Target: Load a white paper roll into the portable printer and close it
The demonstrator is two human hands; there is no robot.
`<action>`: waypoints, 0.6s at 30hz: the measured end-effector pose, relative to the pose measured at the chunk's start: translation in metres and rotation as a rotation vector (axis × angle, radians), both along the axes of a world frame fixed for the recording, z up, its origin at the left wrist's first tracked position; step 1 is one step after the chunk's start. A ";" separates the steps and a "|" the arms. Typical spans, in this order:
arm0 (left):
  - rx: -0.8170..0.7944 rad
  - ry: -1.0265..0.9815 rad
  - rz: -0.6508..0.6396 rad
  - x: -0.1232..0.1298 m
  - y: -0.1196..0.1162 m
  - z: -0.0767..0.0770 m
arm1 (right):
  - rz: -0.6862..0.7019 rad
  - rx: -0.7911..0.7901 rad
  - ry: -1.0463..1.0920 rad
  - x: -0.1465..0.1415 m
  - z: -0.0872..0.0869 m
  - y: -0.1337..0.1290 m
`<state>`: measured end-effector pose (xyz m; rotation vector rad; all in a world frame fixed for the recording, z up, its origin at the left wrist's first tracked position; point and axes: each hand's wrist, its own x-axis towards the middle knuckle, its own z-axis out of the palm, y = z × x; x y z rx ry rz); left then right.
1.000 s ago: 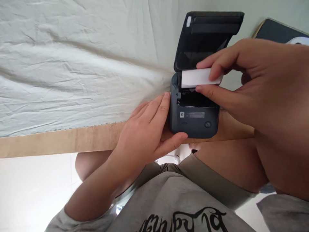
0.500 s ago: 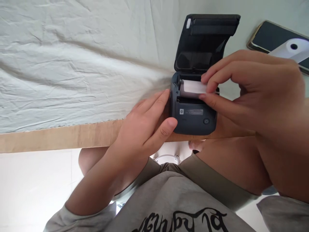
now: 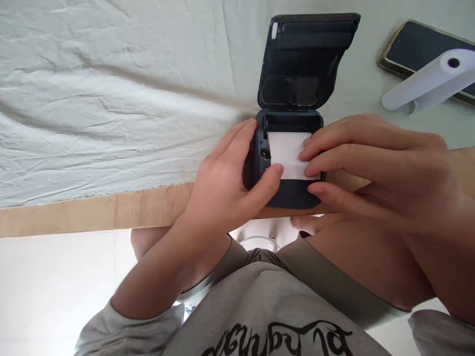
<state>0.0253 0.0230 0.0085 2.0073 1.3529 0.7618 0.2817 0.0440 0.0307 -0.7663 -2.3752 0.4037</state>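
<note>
A dark portable printer (image 3: 294, 194) lies at the table's front edge, its black lid (image 3: 306, 59) raised away from me. White paper (image 3: 289, 151) comes out of its compartment and lies over the printer's front face, covering the label and button. My left hand (image 3: 230, 173) holds the printer's left side, fingers along the side and thumb on the paper's left edge. My right hand (image 3: 374, 168) is at the right side, fingertips resting on the paper's right part, thumb a little apart from them near the printer's front right.
At the upper right a phone (image 3: 415, 49) lies on the pale cloth (image 3: 129, 99). A long white paper roll (image 3: 419, 84) rests partly over it. The wooden table edge (image 3: 111, 210) runs above my legs.
The paper has been drawn out toward me over the printer's front. My right fingers have moved down and loosened, my left thumb has come onto the paper, and the printer has shifted slightly left.
</note>
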 end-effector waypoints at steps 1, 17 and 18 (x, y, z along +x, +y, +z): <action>0.021 0.029 0.007 0.000 0.000 0.000 | -0.030 -0.004 0.026 0.002 0.000 0.000; -0.063 -0.013 0.010 -0.003 -0.006 -0.004 | -0.220 -0.420 0.308 0.002 -0.011 0.025; -0.067 -0.025 0.008 -0.003 -0.005 -0.004 | -0.272 -0.452 0.310 0.003 -0.010 0.023</action>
